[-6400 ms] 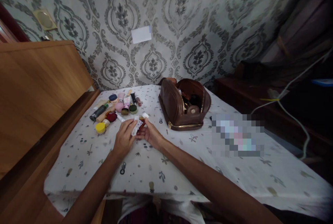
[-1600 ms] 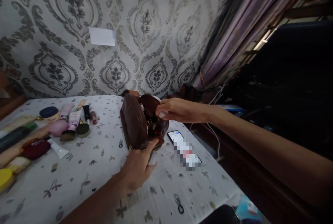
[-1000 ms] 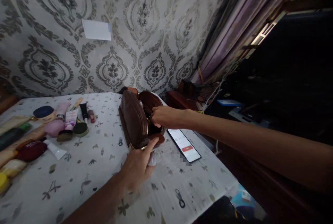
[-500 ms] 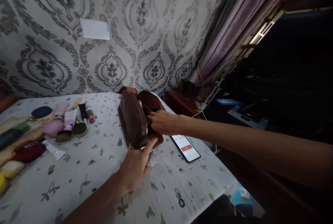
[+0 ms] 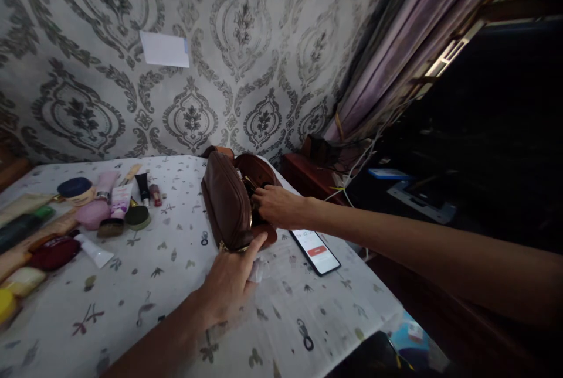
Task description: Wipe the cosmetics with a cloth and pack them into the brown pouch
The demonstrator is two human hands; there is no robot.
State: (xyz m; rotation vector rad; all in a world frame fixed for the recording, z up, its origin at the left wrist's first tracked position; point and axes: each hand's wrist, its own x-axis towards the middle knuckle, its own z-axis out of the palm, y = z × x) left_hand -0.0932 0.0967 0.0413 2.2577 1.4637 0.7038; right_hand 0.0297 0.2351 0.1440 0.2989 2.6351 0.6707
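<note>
Yellow marks the lid (image 5: 6, 306) at the far left, on patterned cloth (image 5: 132, 272). Beside it lies a close group of cosmetics: a dark red item (image 5: 55, 252), a navy-lidded jar (image 5: 75, 190), a pink rounded item (image 5: 92, 214), a white tube (image 5: 95, 251), a green-topped jar (image 5: 138, 217) and a black tube (image 5: 142, 187). The grouping leaves a gap of cloth before the bag, presumably to keep loose items apart from it.

The left hand (image 5: 227, 279) is at the near end of the brown bag (image 5: 224, 196), thumb extended against the bag's flap (image 5: 265, 236). This contact probably steadies the bag and keeps the flap down. Translucent material (image 5: 257, 271) shows beside the palm; the other fingers are largely hidden, so their closure and any grip cannot be determined.

The bag stands unzipped near the wall, mouth facing right, which suits entry from that side. The right hand (image 5: 281, 207) reaches into the mouth with fingers bent; the fingertips are concealed, so whether anything is held cannot be confirmed.

Right of the bag, a phone (image 5: 323, 261) lies screen up, apparently for viewing.
</note>
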